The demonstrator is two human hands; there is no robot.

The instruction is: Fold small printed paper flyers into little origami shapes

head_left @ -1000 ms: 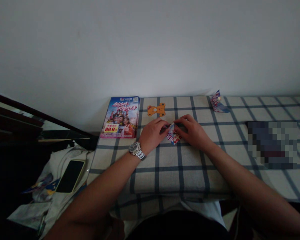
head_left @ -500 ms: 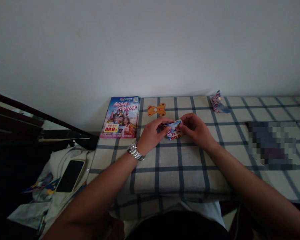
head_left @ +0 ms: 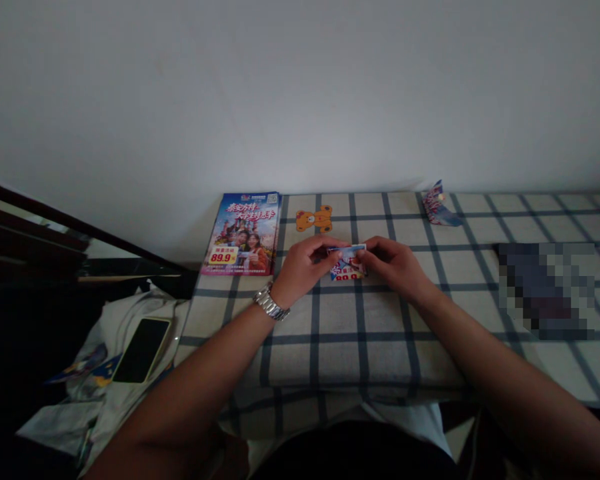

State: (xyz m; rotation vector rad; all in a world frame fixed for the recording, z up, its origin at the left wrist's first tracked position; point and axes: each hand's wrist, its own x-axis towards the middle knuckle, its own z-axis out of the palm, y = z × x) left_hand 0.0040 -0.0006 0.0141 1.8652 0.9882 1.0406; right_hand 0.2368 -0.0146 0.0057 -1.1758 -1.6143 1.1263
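A small folded flyer, printed in blue, white and red, is held between my two hands above the checked tablecloth. My left hand pinches its left side, with the thumb on the front. On the right side, my right hand grips the upper corner between thumb and fingers. The fingers behind the paper are partly hidden. Just beyond my left hand lies a brown teddy bear cutout. A stack of flyers with the same kind of print rests to the left.
A folded piece of printed paper stands near the wall at the back right. Further right lies a dark, pixelated item. At lower left, a phone sits on white bags or papers beside the table. The wall bounds the table's far edge.
The flyer's folded top was slanted to a point and now lies as a straight, level edge. My right hand has shifted slightly downward; both hands keep hold of the paper.
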